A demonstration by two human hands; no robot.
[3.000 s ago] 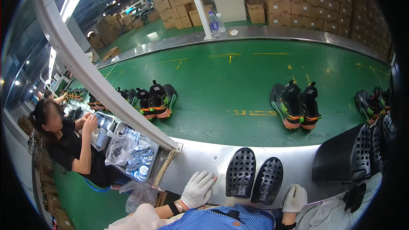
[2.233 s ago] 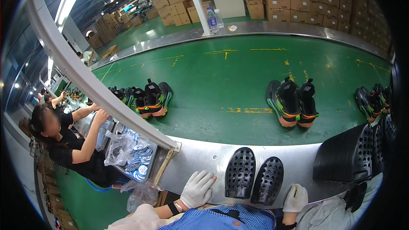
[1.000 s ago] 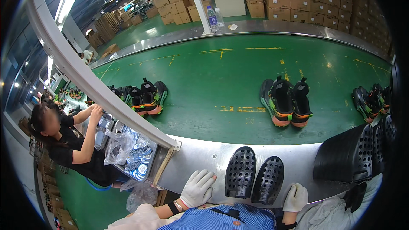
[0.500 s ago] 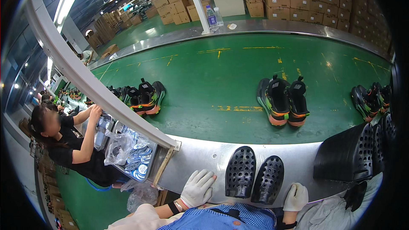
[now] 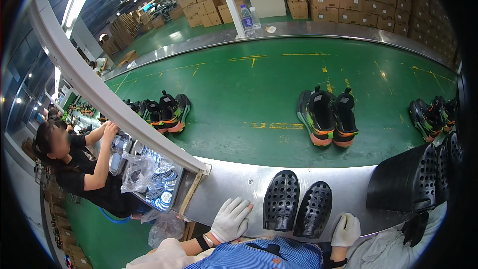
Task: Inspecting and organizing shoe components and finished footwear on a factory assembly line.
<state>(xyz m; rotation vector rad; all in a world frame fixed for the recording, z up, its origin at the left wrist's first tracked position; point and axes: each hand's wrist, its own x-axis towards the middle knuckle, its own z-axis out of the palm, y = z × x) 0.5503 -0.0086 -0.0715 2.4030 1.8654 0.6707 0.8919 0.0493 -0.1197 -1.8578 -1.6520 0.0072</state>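
Observation:
My left hand (image 5: 231, 220), in a white glove, rests on the edge of the metal ledge (image 5: 234, 174) with its fingers stretched out, holding nothing. Two black perforated plastic shoe forms (image 5: 281, 201) lie side by side on the ledge between my hands, touched by neither. To their right, my right hand (image 5: 346, 230), gloved too, rests at the ledge edge with its fingers curled in and nothing visible in them. Beyond the ledge, a pair of black sneakers (image 5: 323, 117) with orange and green soles stands on the green conveyor belt (image 5: 239, 99).
More sneakers stand on the belt at left (image 5: 172, 112) and right (image 5: 429, 119). A stack of black perforated forms (image 5: 403, 179) sits right. A white post (image 5: 114, 99) slants across the left, beside a tray of blue-and-white discs (image 5: 162, 184) and a co-worker (image 5: 84, 167).
The sneakers and the belt's yellow marks have shifted slightly left and away from me. Both my hands and the two black shoe forms stay where they were.

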